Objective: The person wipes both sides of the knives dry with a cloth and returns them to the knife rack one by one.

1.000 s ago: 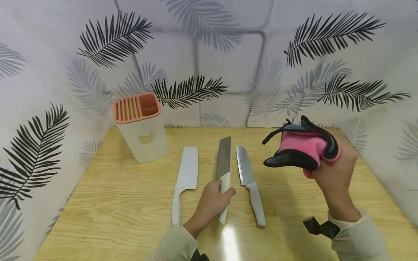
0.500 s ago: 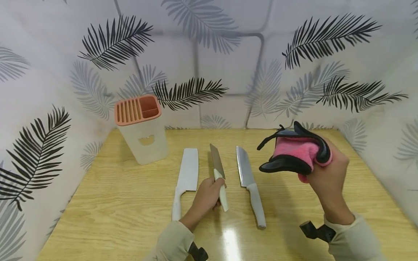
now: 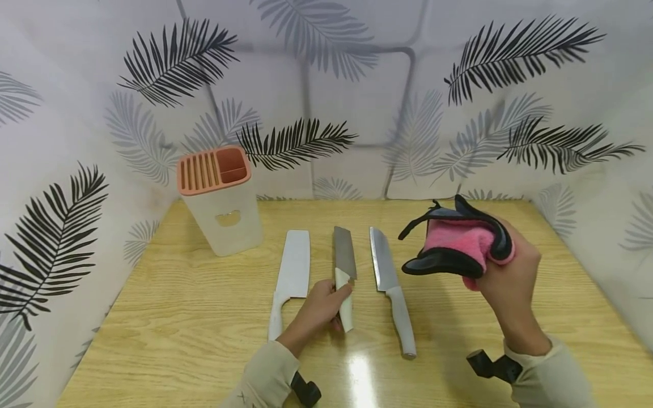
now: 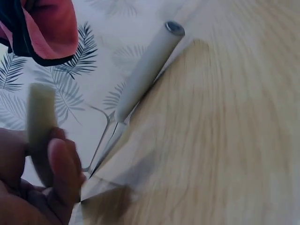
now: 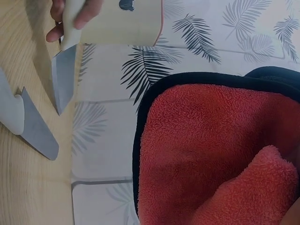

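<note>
My left hand (image 3: 318, 309) grips the white handle of a kitchen knife (image 3: 344, 252), raised a little over the table with its grey blade pointing away. In the right wrist view the same knife (image 5: 64, 77) shows its blade angled above the wood. My right hand (image 3: 512, 275) holds a bunched pink cloth (image 3: 459, 241) with black edging, up off the table. To the left of the held knife lies a cleaver (image 3: 294, 263), its handle end hidden by my left sleeve. On the other side lies a chef's knife (image 3: 390, 283) with a pale handle.
A whitish knife block (image 3: 224, 224) with an orange slotted top stands at the back left of the wooden table (image 3: 178, 334). Leaf-patterned fabric (image 3: 326, 96) surrounds the table at the back and sides.
The knife in my left hand has shifted slightly left and turned, swinging its blade and handle about. My right hand with the cloth has moved left and down a little.
</note>
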A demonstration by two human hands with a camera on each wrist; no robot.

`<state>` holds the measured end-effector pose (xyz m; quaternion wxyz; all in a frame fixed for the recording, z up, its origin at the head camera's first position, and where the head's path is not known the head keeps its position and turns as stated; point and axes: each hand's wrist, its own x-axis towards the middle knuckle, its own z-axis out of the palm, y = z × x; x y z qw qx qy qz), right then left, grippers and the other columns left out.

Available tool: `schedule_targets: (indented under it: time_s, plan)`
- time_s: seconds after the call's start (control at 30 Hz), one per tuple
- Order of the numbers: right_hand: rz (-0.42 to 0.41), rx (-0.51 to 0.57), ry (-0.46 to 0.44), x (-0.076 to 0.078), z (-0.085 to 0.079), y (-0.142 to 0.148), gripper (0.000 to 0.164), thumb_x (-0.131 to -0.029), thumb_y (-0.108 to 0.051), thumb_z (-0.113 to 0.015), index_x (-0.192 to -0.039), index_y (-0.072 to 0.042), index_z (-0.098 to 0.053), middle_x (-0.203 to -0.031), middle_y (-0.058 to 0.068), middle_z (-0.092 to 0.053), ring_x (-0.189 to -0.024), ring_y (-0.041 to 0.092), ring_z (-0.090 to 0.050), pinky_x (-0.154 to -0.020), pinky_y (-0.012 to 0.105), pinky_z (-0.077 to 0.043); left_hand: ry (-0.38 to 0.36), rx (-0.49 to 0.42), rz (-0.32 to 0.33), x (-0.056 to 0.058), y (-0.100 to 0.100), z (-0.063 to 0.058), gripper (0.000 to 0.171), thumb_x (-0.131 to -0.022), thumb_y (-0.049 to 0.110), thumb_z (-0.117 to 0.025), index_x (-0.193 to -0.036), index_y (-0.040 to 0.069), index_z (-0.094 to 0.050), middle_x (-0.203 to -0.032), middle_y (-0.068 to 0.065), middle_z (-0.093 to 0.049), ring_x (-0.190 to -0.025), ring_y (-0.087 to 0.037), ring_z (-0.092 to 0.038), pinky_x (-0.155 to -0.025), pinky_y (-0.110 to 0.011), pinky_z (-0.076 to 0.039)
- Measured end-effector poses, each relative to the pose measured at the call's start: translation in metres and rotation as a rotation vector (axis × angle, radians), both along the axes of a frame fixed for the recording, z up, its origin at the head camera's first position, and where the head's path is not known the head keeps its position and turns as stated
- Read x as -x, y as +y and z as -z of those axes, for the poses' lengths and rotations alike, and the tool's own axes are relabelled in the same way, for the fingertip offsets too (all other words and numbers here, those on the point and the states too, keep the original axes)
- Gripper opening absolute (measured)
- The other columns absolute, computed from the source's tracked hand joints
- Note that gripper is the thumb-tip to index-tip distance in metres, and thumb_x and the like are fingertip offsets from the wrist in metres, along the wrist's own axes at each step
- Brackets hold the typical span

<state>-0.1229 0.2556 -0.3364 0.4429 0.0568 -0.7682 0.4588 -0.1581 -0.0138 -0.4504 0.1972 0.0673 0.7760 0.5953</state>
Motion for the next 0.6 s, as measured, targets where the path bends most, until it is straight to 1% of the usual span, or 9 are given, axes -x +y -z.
schedule_targets:
  time_s: [0.1,0.17,0.23,0.33,0.4,0.5,0.6]
  plan:
    - [0.002,-0.006,-0.013,0.0002,0.0029,0.0006,0.03,-0.074,0.012,-0.073,-0.104,0.008,-0.071,-0.096,-0.036,-0.063,-0.088,-0.014,-0.061,-0.082,0.005,-0.044,0.064,0.157,-0.01,-0.0007,-0.0024,-0.0008,0.032,-0.097,0.029,-0.059,-0.102,-0.003,-0.058,-0.069,-0.006,-0.061,-0.038,-0.01,-0.053,-0.039,-0.027,-0.049]
    - [0.003,-0.012,-0.014,0.0006,0.0047,0.001,0.031,-0.073,0.012,-0.074,-0.103,0.008,-0.072,-0.096,-0.036,-0.063,-0.088,-0.015,-0.061,-0.083,0.005,-0.044,0.112,0.252,-0.025,-0.0019,-0.0029,-0.0011,0.032,-0.094,0.029,-0.064,-0.102,-0.001,-0.057,-0.072,-0.008,-0.062,-0.039,-0.012,-0.053,-0.039,-0.028,-0.049]
    - [-0.002,-0.013,-0.01,0.0006,0.0063,0.0011,0.032,-0.072,0.013,-0.075,-0.103,0.009,-0.071,-0.096,-0.036,-0.063,-0.089,-0.015,-0.061,-0.083,0.005,-0.044,0.178,0.343,-0.049,-0.0029,-0.0022,-0.0013,0.034,-0.091,0.029,-0.068,-0.103,-0.001,-0.057,-0.076,-0.01,-0.062,-0.047,-0.013,-0.055,-0.042,-0.027,-0.048]
    - [-0.006,-0.016,-0.003,0.0002,0.0075,0.0009,0.031,-0.072,0.013,-0.074,-0.102,0.009,-0.071,-0.095,-0.036,-0.063,-0.088,-0.015,-0.061,-0.082,0.005,-0.044,0.262,0.452,-0.081,-0.0028,0.0002,-0.0001,0.036,-0.088,0.028,-0.072,-0.104,-0.001,-0.057,-0.082,-0.011,-0.063,-0.06,-0.017,-0.056,-0.051,-0.028,-0.046]
    - [-0.009,-0.013,-0.001,-0.0005,0.0074,0.0007,0.03,-0.072,0.013,-0.073,-0.102,0.01,-0.071,-0.095,-0.036,-0.063,-0.087,-0.015,-0.061,-0.082,0.005,-0.044,0.297,0.518,-0.093,-0.002,0.002,0.0008,0.039,-0.086,0.027,-0.073,-0.106,-0.002,-0.056,-0.084,-0.011,-0.063,-0.068,-0.019,-0.055,-0.056,-0.029,-0.044]
    - [-0.013,-0.006,-0.002,-0.0014,0.0074,0.0005,0.029,-0.073,0.013,-0.073,-0.101,0.01,-0.071,-0.095,-0.036,-0.063,-0.086,-0.014,-0.06,-0.081,0.005,-0.044,0.316,0.583,-0.107,-0.0011,0.0042,0.0015,0.041,-0.085,0.027,-0.075,-0.106,-0.003,-0.056,-0.083,-0.012,-0.062,-0.069,-0.022,-0.058,-0.056,-0.033,-0.046]
    - [-0.023,-0.003,0.003,-0.002,0.0079,0.0006,0.03,-0.072,0.014,-0.073,-0.102,0.01,-0.071,-0.096,-0.035,-0.064,-0.087,-0.014,-0.061,-0.082,0.005,-0.045,0.328,0.626,-0.116,-0.0008,0.0056,0.0012,0.043,-0.084,0.028,-0.075,-0.107,-0.003,-0.056,-0.083,-0.013,-0.062,-0.069,-0.025,-0.059,-0.055,-0.036,-0.047]
